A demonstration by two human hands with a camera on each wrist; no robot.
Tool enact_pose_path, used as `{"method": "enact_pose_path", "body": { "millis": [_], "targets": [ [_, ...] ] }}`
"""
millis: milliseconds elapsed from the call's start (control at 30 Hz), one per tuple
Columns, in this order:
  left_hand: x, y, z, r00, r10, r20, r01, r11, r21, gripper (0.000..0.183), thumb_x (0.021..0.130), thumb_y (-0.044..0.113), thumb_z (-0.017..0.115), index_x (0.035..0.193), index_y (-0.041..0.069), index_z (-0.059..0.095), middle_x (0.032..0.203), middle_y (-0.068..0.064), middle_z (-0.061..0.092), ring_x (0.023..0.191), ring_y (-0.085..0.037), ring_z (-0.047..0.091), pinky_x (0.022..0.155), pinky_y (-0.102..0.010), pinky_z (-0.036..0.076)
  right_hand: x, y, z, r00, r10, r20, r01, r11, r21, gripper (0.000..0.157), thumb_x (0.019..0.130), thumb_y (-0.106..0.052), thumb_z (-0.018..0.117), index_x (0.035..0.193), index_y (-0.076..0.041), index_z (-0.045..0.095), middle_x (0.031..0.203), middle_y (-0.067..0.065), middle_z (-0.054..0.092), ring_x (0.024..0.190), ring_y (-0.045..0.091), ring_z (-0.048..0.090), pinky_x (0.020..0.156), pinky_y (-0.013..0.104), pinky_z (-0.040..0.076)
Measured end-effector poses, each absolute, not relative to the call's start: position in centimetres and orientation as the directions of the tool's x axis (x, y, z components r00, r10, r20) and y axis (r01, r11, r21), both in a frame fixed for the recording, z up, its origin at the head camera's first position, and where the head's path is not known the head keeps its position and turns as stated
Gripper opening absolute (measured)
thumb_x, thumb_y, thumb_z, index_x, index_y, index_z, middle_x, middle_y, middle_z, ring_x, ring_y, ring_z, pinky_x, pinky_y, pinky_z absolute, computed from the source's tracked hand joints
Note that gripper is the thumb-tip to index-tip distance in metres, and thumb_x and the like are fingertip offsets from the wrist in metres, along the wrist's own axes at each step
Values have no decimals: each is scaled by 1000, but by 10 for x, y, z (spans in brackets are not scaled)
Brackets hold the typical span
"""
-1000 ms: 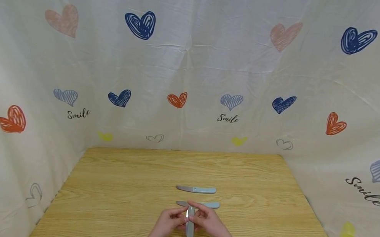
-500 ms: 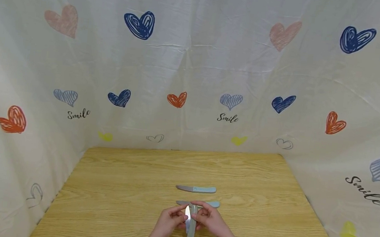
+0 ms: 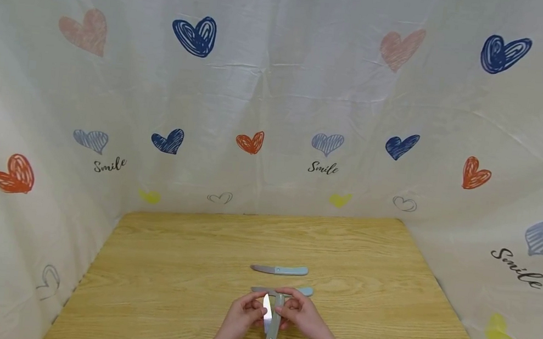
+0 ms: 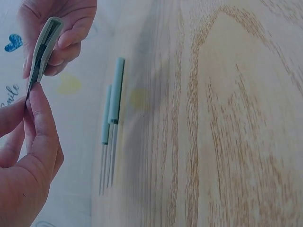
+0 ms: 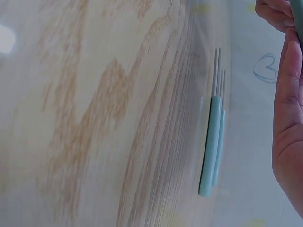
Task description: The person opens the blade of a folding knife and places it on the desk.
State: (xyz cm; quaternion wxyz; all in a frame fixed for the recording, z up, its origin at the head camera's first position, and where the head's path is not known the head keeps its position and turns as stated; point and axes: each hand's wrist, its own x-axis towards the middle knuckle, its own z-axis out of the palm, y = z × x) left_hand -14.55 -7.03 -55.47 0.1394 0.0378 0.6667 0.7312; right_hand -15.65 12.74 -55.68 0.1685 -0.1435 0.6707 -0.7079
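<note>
A folding knife (image 3: 274,324) with a pale green-grey handle is held up over the near part of the table, its blade partly swung out of the handle. My left hand (image 3: 240,316) pinches the shiny blade between thumb and fingers. On the other side, my right hand (image 3: 303,317) grips the handle, index finger over its top end. In the left wrist view the slot of the handle (image 4: 46,45) faces the camera, with the left fingers (image 4: 40,123) at the blade. Only part of the right hand (image 5: 289,109) shows in the right wrist view.
Two opened folding knives with light blue handles lie crosswise on the wooden table (image 3: 166,269): a far knife (image 3: 290,271) and a nearer knife (image 3: 305,292), partly covered by the right hand. A white curtain (image 3: 289,94) printed with hearts surrounds the table's back and sides.
The blade has swung further out of the handle, so the gap between them is wider. The right hand has shifted slightly right with the handle; the two lying knives stay put.
</note>
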Motion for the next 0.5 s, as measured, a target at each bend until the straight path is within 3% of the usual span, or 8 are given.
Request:
{"method": "enact_pose_path", "body": {
  "millis": [300,500],
  "targets": [
    [-145,-75,-555,-974,191,-125,-145,-94,985,45,92,-2,61,134,-13,48,85,-2,53,72,-11,59,71,-39,60,-154,130,-555,-928,-368,-60,87,-59,-994,44,94,-5,62,132,9,44,72,2,59,64,16,63,60,31,57],
    [-144,-76,-555,-983,130,-127,-142,-118,983,47,93,0,61,136,-11,46,87,-3,55,72,-12,60,68,-34,60,-152,130,-555,-947,-314,-66,93,-70,-993,48,94,-5,63,131,12,39,77,2,63,69,15,66,63,31,58]
  ]
}}
